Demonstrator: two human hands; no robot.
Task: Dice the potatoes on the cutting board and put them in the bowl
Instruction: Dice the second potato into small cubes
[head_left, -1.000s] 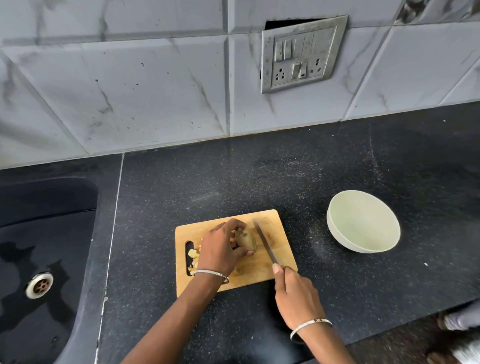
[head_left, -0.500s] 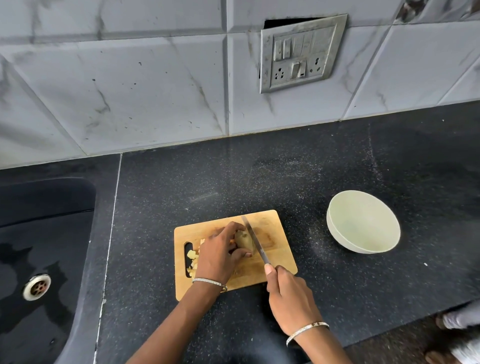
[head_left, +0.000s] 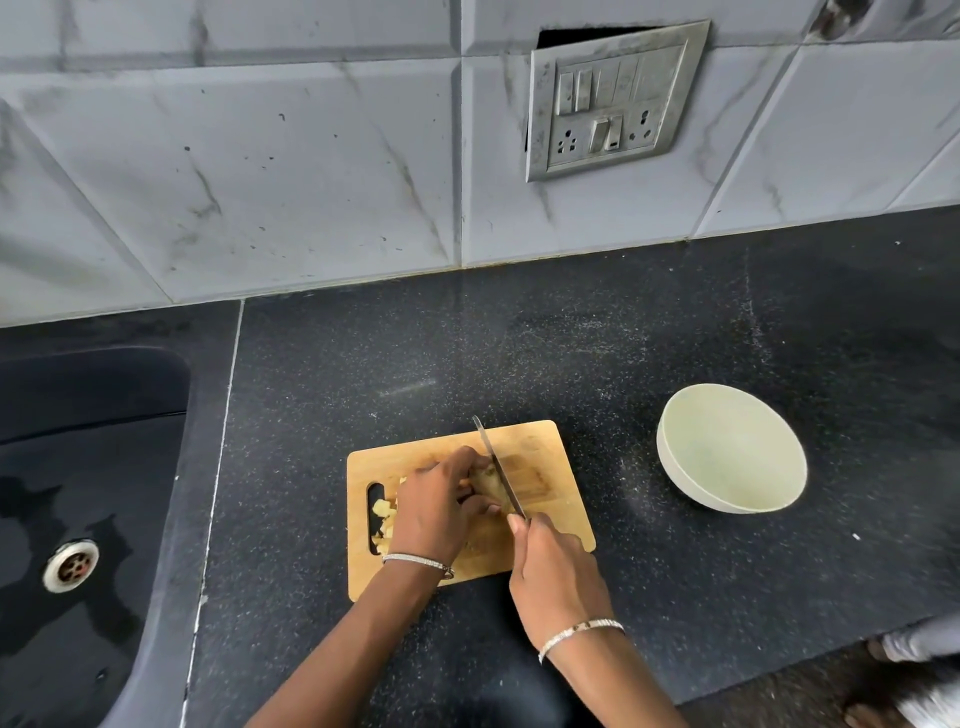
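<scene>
A wooden cutting board (head_left: 540, 447) lies on the black counter. My left hand (head_left: 436, 506) grips a potato piece (head_left: 488, 483) in the middle of the board. My right hand (head_left: 556, 577) holds a knife (head_left: 496, 465) whose blade lies across the right side of that potato, tip pointing away from me. Small diced potato bits (head_left: 383, 514) sit by the board's handle slot, left of my left hand. The pale bowl (head_left: 730, 449) stands to the right of the board; I see nothing in it.
A dark sink (head_left: 78, 493) with a metal drain (head_left: 70, 565) lies to the left. A tiled wall with a switch plate (head_left: 613, 101) rises behind. The counter's front edge runs at lower right, with someone's feet (head_left: 914, 675) below it.
The knife has shifted left from beside the potato onto it, and my right hand has come closer to the board. My left hand has kept its grip on the potato.
</scene>
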